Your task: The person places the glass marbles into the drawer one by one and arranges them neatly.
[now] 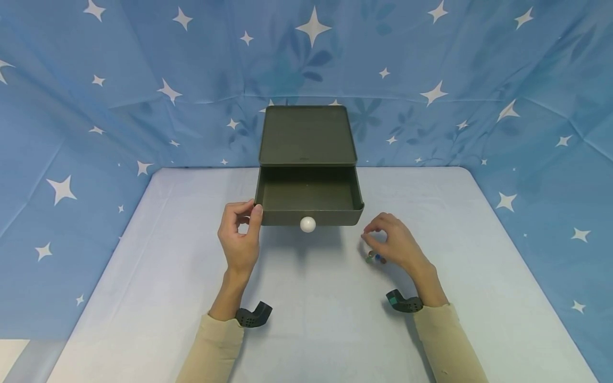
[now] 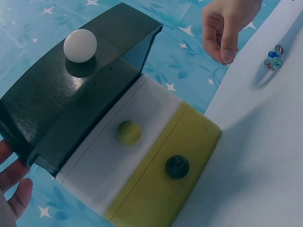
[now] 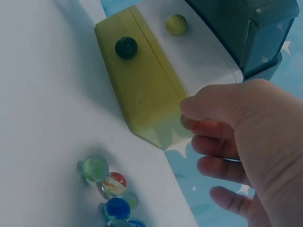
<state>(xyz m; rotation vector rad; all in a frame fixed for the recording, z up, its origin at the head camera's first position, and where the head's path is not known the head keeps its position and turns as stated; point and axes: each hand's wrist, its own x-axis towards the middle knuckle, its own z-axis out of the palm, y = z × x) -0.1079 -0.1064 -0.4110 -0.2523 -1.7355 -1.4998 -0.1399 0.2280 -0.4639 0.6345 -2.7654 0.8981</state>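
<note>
A dark green drawer [image 1: 282,217] with a white round knob [image 1: 308,224] is pulled out from the top of a small cabinet [image 1: 306,135]. Its inside shows bare in the head view. My left hand [image 1: 239,236] grips the drawer's front left corner between thumb and fingers. To the right of the drawer, my right hand [image 1: 395,242] hovers over the table, thumb and index fingertips brought together; I cannot tell whether something small sits between them. Below that hand lie several glass marbles [image 3: 113,184], green, blue and red-white, clustered on the white table.
Below the green drawer, the cabinet has a white drawer [image 2: 102,158] with a yellow knob [image 2: 129,132] and a yellow drawer [image 2: 151,203] with a dark green knob [image 2: 177,167], both pushed in. Blue star-patterned cloth [image 1: 201,64] hangs behind and beside the white table [image 1: 306,319].
</note>
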